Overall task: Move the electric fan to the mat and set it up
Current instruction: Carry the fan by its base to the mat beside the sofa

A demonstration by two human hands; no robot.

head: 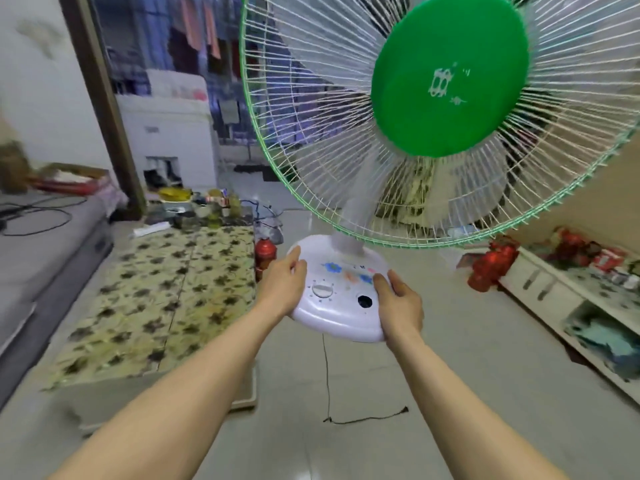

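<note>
Head view — fan base (pixel 341 308) clasped between left grip (pixel 282 285) and right grip (pixel 400 306).

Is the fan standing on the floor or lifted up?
Lifted. Both hands, left hand and right hand, grip the fan by its base, and its cord dangles down to the floor below.

Both bare forearms reach forward from the lower corners of the view, converging toward the middle. The left hand (pixel 282 285) is closed on the left edge of the fan base (pixel 341 306), thumb lying on top near the rim, fingers tucked underneath out of sight. The right hand (pixel 401 308) clasps the base's right front edge, thumb pressed on the top surface, fingers wrapped below. Both wrists are nearly straight, backs of the hands facing up.
</note>
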